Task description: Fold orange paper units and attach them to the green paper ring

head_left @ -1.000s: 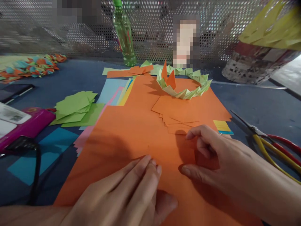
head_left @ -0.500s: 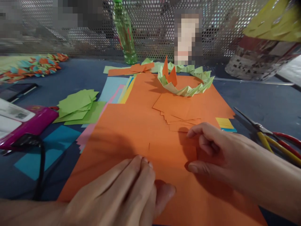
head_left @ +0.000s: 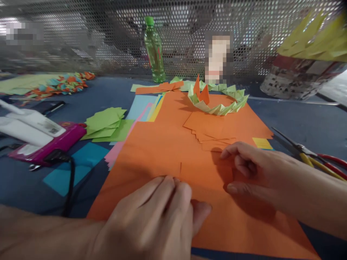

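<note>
A large orange sheet [head_left: 162,151] lies in front of me on the dark blue table. My left hand [head_left: 157,220] rests on its near part, fingers together and pressing down, thumb out to the right. My right hand [head_left: 255,173] is curled on the sheet's right side, and its thumb and bent fingers pinch a raised part of the orange paper. A short slit [head_left: 180,167] shows in the sheet between the hands. Beyond the right hand lies a stack of small orange squares [head_left: 211,130].
A ring of folded green paper pieces with two orange points [head_left: 217,101] sits farther back. Green squares [head_left: 105,121] and a pink case with a cable [head_left: 51,142] lie left, scissors [head_left: 306,151] right. A green bottle [head_left: 154,50] stands by the mesh wall, and a paper-wrapped pot [head_left: 298,77] at far right.
My left hand's fingers have drawn back and bent a little. The slit in the orange sheet has come into view. My right hand has kept its pinch. The view has shifted slightly.
</note>
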Demonstrator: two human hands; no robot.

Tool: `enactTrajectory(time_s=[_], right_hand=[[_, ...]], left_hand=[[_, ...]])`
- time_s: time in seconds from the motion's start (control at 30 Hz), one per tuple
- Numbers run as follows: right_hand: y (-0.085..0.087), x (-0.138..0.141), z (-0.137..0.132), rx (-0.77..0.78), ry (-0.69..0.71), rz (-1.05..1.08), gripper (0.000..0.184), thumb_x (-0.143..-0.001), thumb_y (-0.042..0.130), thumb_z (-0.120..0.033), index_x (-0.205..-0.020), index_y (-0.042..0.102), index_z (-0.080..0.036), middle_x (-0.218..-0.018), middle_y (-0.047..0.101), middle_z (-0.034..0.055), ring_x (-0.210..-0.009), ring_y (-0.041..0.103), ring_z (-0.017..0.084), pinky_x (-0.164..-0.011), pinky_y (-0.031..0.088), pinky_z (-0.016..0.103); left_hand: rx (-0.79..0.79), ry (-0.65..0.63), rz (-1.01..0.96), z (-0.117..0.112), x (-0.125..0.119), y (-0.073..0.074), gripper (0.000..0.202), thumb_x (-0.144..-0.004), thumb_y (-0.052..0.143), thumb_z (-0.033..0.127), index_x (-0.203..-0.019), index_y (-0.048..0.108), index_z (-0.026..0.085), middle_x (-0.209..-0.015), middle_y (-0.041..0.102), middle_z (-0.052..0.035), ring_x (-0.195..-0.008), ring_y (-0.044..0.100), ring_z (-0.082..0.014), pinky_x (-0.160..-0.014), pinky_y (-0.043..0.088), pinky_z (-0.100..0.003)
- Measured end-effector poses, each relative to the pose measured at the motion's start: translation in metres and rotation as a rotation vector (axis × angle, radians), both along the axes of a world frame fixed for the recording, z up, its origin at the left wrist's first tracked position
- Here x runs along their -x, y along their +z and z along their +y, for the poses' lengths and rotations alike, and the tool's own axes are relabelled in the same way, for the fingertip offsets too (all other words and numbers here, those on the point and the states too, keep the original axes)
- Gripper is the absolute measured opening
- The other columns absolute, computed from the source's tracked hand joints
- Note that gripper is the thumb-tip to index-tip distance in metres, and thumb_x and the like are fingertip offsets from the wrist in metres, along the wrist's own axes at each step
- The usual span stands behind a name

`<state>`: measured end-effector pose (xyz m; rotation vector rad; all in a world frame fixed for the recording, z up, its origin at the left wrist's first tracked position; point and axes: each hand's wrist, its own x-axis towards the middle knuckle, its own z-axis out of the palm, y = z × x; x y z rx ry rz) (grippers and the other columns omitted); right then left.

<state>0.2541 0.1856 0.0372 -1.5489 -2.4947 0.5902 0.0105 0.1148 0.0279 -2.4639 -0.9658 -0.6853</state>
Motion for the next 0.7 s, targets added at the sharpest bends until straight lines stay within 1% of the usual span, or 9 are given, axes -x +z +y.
enactTrajectory(time_s=[0.1,0.23,0.37,0.53,0.63,0.7], right_hand=[[-0.001,-0.0021,0.001,-0.021,-0.007,-0.001,0.03,-0.078,0.074,-0.038,-0.102,0.057,-0.028,-0.065,0.049,-0.0079,-0.053,0.049,0.014,-0.052,0.037,0.028],[0.0002,-0.0031,0.0029,-0.008,0.028,0.034,0.033,-0.078,0.074,-0.041,-0.103,0.057,-0.027,-0.065,0.051,-0.0076,-0.055,0.05,0.014,-0.053,0.04,0.028],[0.0014,-0.0022,0.0033,-0.002,0.036,0.053,0.031,-0.077,0.074,-0.04,-0.099,0.057,-0.026,-0.065,0.053,-0.0079,-0.054,0.05,0.014,-0.052,0.039,0.027],[0.0008,-0.0028,0.0001,-0.03,0.036,0.047,0.03,-0.079,0.073,-0.037,-0.102,0.058,-0.027,-0.065,0.054,-0.0074,-0.053,0.052,0.014,-0.052,0.039,0.028],[-0.0003,-0.0041,-0.0003,-0.025,0.018,0.048,0.031,-0.078,0.073,-0.035,-0.104,0.058,-0.028,-0.065,0.054,-0.0074,-0.054,0.053,0.015,-0.051,0.041,0.028],[0.0002,-0.0045,-0.0001,-0.004,0.011,0.053,0.029,-0.079,0.072,-0.034,-0.103,0.057,-0.029,-0.065,0.054,-0.0072,-0.054,0.053,0.015,-0.051,0.042,0.029]], left_hand=[[-0.014,-0.029,0.141,-0.0001,0.0001,0.0102,0.024,-0.091,0.065,0.019,-0.069,0.074,0.016,-0.059,0.068,-0.0025,-0.054,0.067,-0.02,-0.038,0.049,-0.031],[-0.053,-0.021,0.131,0.0006,0.0011,0.0106,0.021,-0.087,0.07,0.018,-0.067,0.075,0.016,-0.056,0.067,-0.0027,-0.054,0.069,-0.0237,-0.033,0.043,-0.033],[-0.045,-0.043,0.152,0.0005,0.0002,0.0084,0.02,-0.089,0.068,0.019,-0.07,0.076,0.016,-0.057,0.068,-0.0031,-0.054,0.069,-0.0242,-0.032,0.041,-0.034],[-0.111,0.006,0.082,0.0002,-0.0015,0.0022,0.023,-0.088,0.068,0.018,-0.066,0.073,0.017,-0.055,0.065,-0.0023,-0.053,0.067,-0.0217,-0.038,0.044,-0.033],[-0.052,0.031,0.094,-0.0002,-0.0013,0.0023,0.022,-0.087,0.071,0.02,-0.065,0.071,0.017,-0.055,0.064,-0.0011,-0.053,0.065,-0.0202,-0.04,0.047,-0.033],[-0.028,0.034,0.11,-0.0012,-0.0012,0.0041,0.023,-0.087,0.07,0.02,-0.064,0.07,0.018,-0.056,0.063,-0.0005,-0.051,0.063,-0.0184,-0.039,0.045,-0.032]])
